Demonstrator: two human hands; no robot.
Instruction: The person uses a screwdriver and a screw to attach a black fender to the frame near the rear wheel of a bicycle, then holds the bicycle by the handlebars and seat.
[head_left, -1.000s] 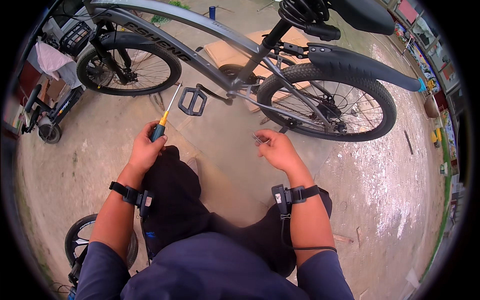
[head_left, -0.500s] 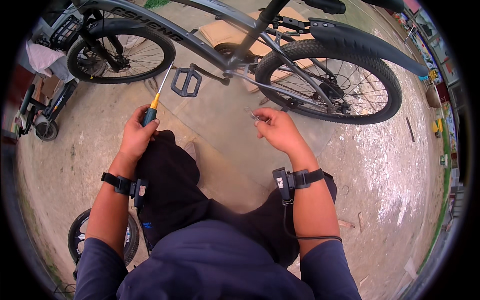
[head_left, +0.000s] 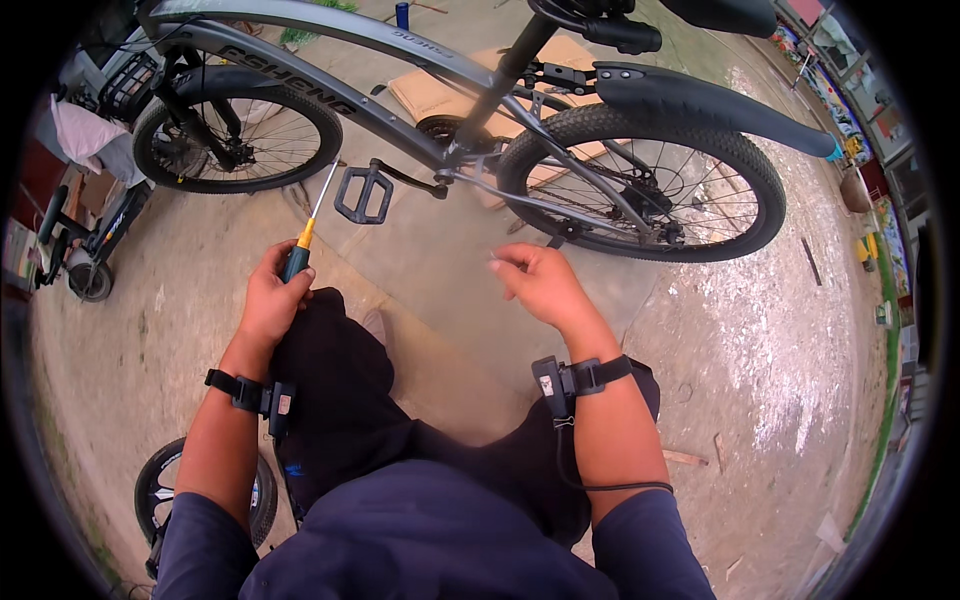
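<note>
My left hand point(head_left: 270, 300) is wrapped round a screwdriver point(head_left: 297, 263) with a green and yellow handle, above my left knee. Its metal shaft points up and away, the tip near the front wheel of a grey bicycle point(head_left: 340, 98). The black pedal point(head_left: 364, 196) lies just right of the shaft in view. Over the ground between the pedal and the rear wheel point(head_left: 520, 187), my right hand point(head_left: 543, 284) is closed in a pinch. Only a tiny bit shows at its fingertips, too small to name. Neither hand touches the bicycle.
Behind the bicycle lie flat cardboard sheets point(head_left: 425, 92). A small dark scooter point(head_left: 100, 232) stands at the left, and another wheel point(head_left: 150, 478) is at the lower left. Wood scraps point(head_left: 686, 458) and a dark stick point(head_left: 810, 262) lie on the ground at the right.
The thin wire-like piece seen at my right fingertips is now almost wholly out of sight. My right hand sits slightly lower in view; the left keeps its hold on the screwdriver.
</note>
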